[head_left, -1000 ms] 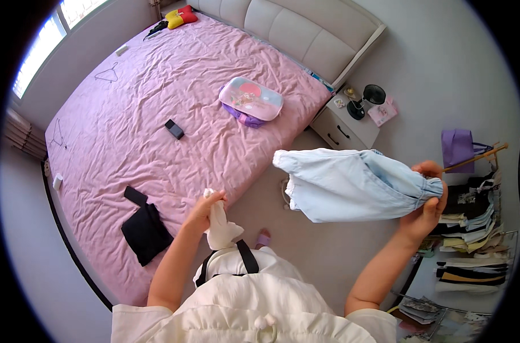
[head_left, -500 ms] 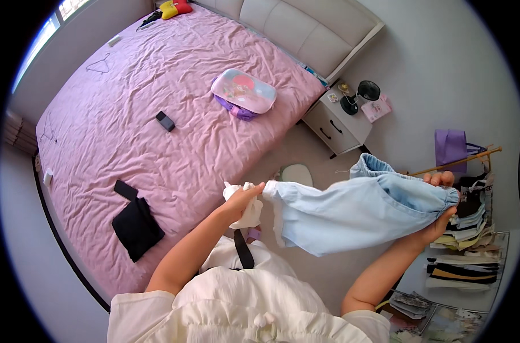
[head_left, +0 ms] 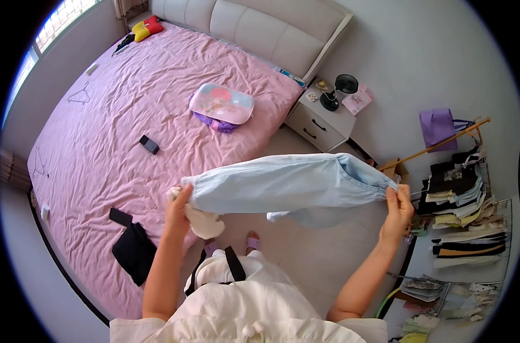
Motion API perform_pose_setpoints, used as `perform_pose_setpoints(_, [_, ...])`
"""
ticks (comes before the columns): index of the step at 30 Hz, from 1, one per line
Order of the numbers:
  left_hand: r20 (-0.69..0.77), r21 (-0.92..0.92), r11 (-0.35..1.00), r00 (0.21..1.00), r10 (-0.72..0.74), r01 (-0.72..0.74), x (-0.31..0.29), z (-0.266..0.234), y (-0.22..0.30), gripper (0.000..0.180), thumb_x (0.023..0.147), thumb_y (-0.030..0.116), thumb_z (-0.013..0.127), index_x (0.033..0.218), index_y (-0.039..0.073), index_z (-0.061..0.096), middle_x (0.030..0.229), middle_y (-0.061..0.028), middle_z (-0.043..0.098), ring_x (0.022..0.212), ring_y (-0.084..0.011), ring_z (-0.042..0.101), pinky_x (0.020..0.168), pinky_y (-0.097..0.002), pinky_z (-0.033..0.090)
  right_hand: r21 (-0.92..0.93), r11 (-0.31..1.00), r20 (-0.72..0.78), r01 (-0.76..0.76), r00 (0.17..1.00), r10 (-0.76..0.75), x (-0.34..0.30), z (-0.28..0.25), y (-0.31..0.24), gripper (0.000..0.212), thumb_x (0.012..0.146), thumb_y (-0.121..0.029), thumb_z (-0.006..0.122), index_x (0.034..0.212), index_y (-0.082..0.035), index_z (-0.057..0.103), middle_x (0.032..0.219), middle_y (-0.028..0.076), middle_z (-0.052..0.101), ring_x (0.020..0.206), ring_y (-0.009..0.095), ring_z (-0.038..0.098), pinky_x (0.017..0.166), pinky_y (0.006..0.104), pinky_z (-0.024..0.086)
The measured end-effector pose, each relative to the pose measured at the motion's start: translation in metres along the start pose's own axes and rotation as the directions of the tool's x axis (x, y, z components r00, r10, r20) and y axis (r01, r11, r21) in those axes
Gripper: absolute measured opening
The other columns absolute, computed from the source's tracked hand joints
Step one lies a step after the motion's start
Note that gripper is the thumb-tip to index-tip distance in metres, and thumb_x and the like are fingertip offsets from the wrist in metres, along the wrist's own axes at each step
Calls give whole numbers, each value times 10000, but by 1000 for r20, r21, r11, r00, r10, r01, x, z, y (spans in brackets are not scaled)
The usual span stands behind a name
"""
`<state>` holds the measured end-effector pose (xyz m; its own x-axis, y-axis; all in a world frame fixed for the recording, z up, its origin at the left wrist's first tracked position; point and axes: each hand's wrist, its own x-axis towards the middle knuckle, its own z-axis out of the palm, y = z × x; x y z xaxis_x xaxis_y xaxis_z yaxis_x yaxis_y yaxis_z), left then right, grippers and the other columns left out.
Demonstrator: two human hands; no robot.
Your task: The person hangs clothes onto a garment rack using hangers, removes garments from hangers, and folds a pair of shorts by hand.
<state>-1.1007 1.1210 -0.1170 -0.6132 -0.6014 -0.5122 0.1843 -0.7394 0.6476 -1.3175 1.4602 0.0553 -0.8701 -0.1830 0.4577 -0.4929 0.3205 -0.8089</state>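
Observation:
A pair of light blue jeans [head_left: 283,183] with an elastic waistband is stretched sideways in the air in front of me. My right hand [head_left: 397,214] is closed on the waistband end. At the other end, my left hand [head_left: 179,208] pinches the leg's hem. A bunched cream-white cloth [head_left: 204,223] hangs from that same hand, below the hem; its kind cannot be made out. The second leg droops partly hidden behind the front one.
On the left, a pink-sheeted bed [head_left: 100,171] carries a pink and purple bag [head_left: 223,106], folded black clothing [head_left: 133,251], a dark phone-like object [head_left: 149,144] and wire hangers [head_left: 78,93]. A nightstand [head_left: 323,123] holds a black fan [head_left: 344,86]. Folded clothes [head_left: 469,251] fill a rack at right.
Both hands have moved left, pulling the jeans out longer and flatter between them. The waistband end has turned, and the white cloth now hangs lower. My view has shifted slightly.

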Motion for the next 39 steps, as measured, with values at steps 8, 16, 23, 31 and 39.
perform_pose_setpoints(8, [-27, 152, 825, 833, 553, -544, -21, -9, 61, 78, 875, 161, 568, 874, 89, 537, 800, 29, 557, 715, -51, 519, 634, -199, 415, 535, 801, -15, -269, 945, 328, -30, 21, 47, 150, 866, -168, 577, 896, -27, 618, 881, 10, 608, 807, 90, 541, 755, 218, 405])
perform_pose_setpoints(16, [51, 161, 872, 886, 460, -462, -36, -27, 90, 91, 882, 152, 551, 921, 71, 541, 822, 6, 577, 730, -71, 547, 658, -218, 441, 771, 374, 304, -515, 814, 495, -57, 42, 52, 178, 866, -206, 549, 951, -55, 588, 900, 31, 619, 868, 151, 564, 806, 301, 423])
perform_pose_setpoints(23, [81, 80, 899, 901, 425, -431, -48, -39, 92, 111, 867, 113, 554, 938, 29, 540, 843, -40, 600, 748, -119, 581, 680, -260, 475, 589, 106, 541, -801, 488, 685, -99, 79, 60, 232, 830, -259, 595, 949, -60, 595, 921, 37, 624, 884, 162, 565, 816, 312, 423])
perform_pose_setpoints(31, [102, 231, 864, 894, 436, -448, -53, -50, 106, 132, 826, 92, 615, 908, 68, 515, 827, -28, 594, 743, -117, 580, 674, -266, 480, 467, 183, 630, -865, 471, 617, -121, 95, 60, 208, 792, -207, 661, 906, -34, 646, 865, 25, 639, 824, 106, 568, 777, 254, 408])
perform_pose_setpoints(39, [-36, 304, 774, 805, 592, -555, -54, -54, 100, 102, 870, 139, 575, 845, 113, 480, 777, 10, 562, 670, -58, 522, 605, -204, 425, 528, 513, 326, -677, 719, 613, -98, 86, 58, 188, 800, -138, 638, 936, -9, 644, 864, 16, 638, 807, 103, 567, 764, 246, 406])
